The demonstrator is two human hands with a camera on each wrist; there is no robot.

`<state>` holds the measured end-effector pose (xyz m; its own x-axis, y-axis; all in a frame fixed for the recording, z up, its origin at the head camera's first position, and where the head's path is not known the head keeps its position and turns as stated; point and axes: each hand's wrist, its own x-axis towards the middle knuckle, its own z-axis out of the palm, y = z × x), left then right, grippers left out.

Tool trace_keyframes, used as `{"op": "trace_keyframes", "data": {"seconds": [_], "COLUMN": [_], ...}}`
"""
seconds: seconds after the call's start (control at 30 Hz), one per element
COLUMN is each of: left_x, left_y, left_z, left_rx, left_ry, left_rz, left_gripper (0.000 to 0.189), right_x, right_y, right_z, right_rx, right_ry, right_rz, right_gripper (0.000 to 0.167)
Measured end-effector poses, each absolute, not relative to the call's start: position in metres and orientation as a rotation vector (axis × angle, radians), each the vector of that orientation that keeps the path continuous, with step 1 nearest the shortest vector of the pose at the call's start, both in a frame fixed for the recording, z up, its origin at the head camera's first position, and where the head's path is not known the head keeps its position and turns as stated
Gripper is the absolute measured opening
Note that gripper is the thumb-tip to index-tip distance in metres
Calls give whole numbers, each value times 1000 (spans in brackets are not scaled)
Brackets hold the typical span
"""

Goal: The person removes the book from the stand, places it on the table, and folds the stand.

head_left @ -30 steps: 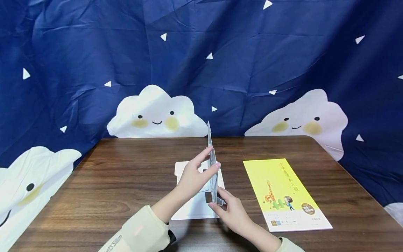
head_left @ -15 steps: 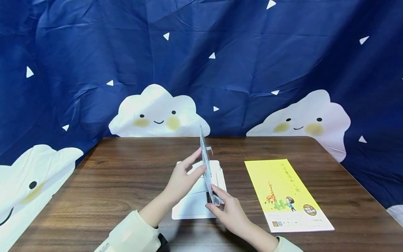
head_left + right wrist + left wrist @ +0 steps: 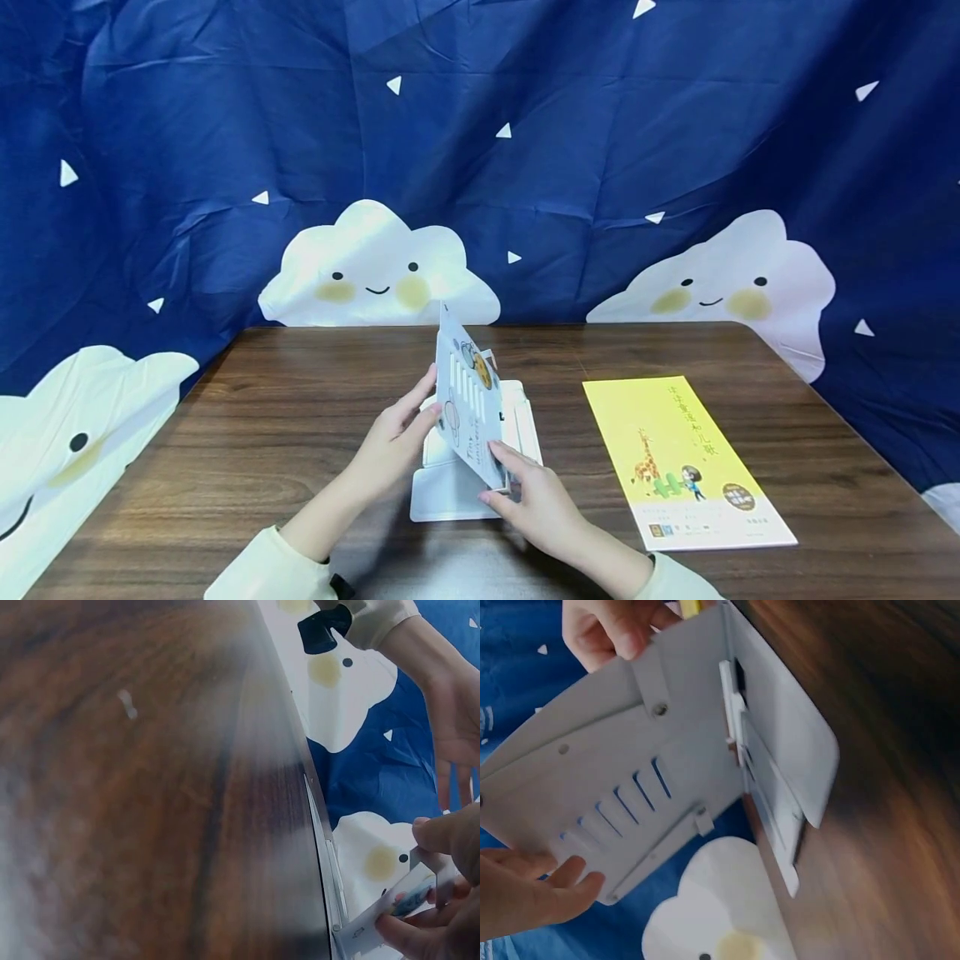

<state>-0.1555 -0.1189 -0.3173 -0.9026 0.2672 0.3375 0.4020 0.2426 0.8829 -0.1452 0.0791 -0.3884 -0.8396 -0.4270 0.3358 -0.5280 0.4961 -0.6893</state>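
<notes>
A white folding book stand is on the table, its printed back panel raised at a steep tilt above the flat base. Slots and the words "Tiny universe" show on the panel. My left hand holds the panel's left edge between thumb and fingers. At the panel's lower right corner, my right hand pinches the edge. The left wrist view shows the panel's plain reverse with rivets and a thin support arm along it. Part of the base is hidden behind the panel.
To the right, a yellow booklet with a giraffe and a child on its cover lies flat on the brown wooden table. Behind the table hangs a blue cloth printed with smiling clouds.
The raised panel has swung to the left and turned, so its printed face now shows instead of its edge. My left hand moved left and slightly down with it; my right hand stayed at the lower corner.
</notes>
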Motion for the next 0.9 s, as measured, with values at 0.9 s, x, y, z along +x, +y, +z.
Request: {"op": "trace_keyframes", "data": {"seconds": [0.9], "left_x": [-138], "left_y": [-175], "left_z": [-354], "left_rx": [-566], "left_ry": [-2553], "left_rz": [-1759], "left_gripper": [49], "right_x": [-151], "right_y": [66], "right_z": [-387], "right_rx": [936], "right_ry": [-2731], "right_rz": [738], "right_gripper": [53]}}
